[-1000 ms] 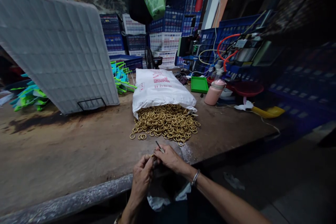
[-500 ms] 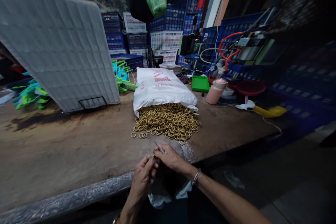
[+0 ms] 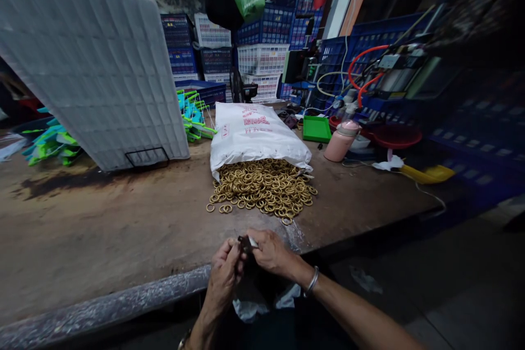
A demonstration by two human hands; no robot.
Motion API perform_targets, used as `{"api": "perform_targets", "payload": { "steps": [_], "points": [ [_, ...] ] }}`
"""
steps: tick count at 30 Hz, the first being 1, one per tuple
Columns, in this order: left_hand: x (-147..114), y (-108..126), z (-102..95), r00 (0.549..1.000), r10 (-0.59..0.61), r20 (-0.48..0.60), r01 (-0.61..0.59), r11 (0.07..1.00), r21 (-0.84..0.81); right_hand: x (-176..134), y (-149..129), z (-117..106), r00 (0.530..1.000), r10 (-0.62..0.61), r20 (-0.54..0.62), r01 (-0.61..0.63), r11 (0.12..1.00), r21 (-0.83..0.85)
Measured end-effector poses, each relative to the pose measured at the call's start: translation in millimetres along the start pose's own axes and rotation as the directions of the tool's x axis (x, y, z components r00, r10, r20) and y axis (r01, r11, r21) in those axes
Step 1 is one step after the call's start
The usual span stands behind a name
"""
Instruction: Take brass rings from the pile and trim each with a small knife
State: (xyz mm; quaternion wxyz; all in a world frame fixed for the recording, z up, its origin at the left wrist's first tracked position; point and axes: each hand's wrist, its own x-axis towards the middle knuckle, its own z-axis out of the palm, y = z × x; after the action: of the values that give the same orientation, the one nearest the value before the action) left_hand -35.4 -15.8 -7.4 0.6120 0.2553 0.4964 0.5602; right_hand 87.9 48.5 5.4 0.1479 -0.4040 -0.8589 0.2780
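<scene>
1. Noted left hand near 7 o'clock, pinching a small piece largely hidden at the fingertips; cannot identify it.
2. Noted right hand near 6 o'clock, closed around a dark tool.
3. Found tool turned since half a second ago, from pointing toward 11 o'clock to meeting left fingertips; judged as bearing on that piece.
4. Located brass-coloured rings at 12 o'clock from both hands, spilling from white sack.

A pink bottle stands near a green tray — stacked crates behind, blue and white.
</scene>
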Motion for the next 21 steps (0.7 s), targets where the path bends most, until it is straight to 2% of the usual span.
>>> {"api": "perform_targets", "payload": {
  "steps": [4,13,18,21],
  "points": [
    [-0.8,2.7,1.0,1.000,-0.011,-0.021,0.011,1.000,-0.018,-4.4,-1.1,1.3,0.998,-0.033,0.057,0.039,0.992,-0.121],
    [-1.9,4.4,1.4,0.998,0.062,-0.033,-0.060,0.996,0.067,-1.6,-5.5,1.8,0.994,-0.049,0.095,0.065,0.983,-0.173],
    [-6.1,-0.6,0.9,0.999,0.027,-0.036,-0.023,0.994,0.104,5.7,11.2,6.8,0.996,0.058,0.064,-0.037,0.958,-0.284],
    [-12.3,3.5,4.3,1.000,-0.011,-0.008,0.011,1.000,0.008,15.7,19.8,6.2,0.994,0.110,0.013,-0.099,0.934,-0.343]
  ]
}}
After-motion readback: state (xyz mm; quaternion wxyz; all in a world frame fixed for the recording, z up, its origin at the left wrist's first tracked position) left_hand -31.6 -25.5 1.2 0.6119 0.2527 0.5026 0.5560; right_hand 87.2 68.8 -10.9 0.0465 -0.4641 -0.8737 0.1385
